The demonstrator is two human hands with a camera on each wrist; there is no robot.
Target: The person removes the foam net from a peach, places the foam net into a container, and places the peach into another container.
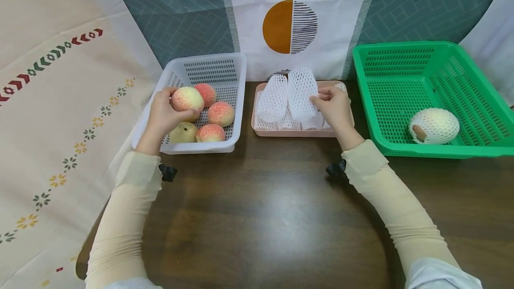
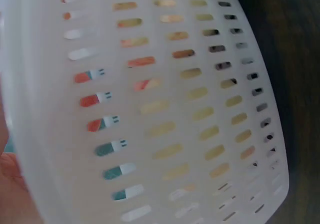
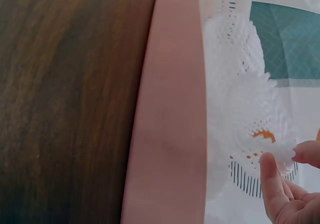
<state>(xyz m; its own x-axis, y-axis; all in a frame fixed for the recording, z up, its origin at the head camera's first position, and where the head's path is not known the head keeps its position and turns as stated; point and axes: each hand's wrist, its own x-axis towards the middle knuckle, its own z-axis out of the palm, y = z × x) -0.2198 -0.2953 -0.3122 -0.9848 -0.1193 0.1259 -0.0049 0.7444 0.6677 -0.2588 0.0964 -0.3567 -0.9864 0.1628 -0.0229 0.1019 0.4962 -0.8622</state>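
In the head view my left hand grips a pale yellow peach with a red blush, over the white basket. Around it in that basket lie several pinker peaches and a yellow-green pear-like fruit. My right hand pinches the edge of a white foam net sleeve above the pink tray. Thumb and fingertip close on that net in the right wrist view too. Another foam net leans beside it, with several more in the tray. The left wrist view shows mostly the basket's slotted wall.
On the right stands a green basket holding one fruit in a foam net. All containers sit along the back of the brown wooden table. A patterned cloth hangs behind; a cream cloth lies at left.
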